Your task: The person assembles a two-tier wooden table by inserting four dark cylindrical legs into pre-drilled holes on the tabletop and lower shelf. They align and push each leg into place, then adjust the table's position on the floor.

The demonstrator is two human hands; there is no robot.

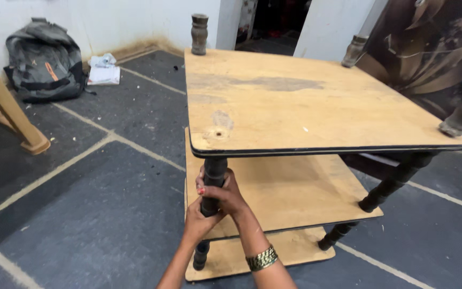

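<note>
both hands on the front-left leg: my left hand (198, 220) wraps the dark turned post (213, 184) low, just above the middle shelf, and my right hand (224, 194) closes around it higher, fingers curled fully, a gold bangle (262, 259) on that wrist. judgement: this is the seating or twisting step for this post, under the corner of the top board. the next move looks to call for a firm two-handed turn or push, keeping the post upright and lined up with the small round hole (219, 133) showing in the top board's near corner directly above; a tilt would likely bind it. the unit is a three-tier stand: bottom shelf (300, 250) on the floor, middle shelf (295, 187) above it, top board (306, 101) of worn tan plywood with a black edge and a darker stain. dark spindle posts join the tiers; at the other three corners their stubs rise above the top board, e.g. far-left stub (199, 33). the near corner has none. beyond, on the grey tiled floor (81, 182), a grey backpack (44, 60) leans at the wall, papers (103, 71) beside it.
</note>
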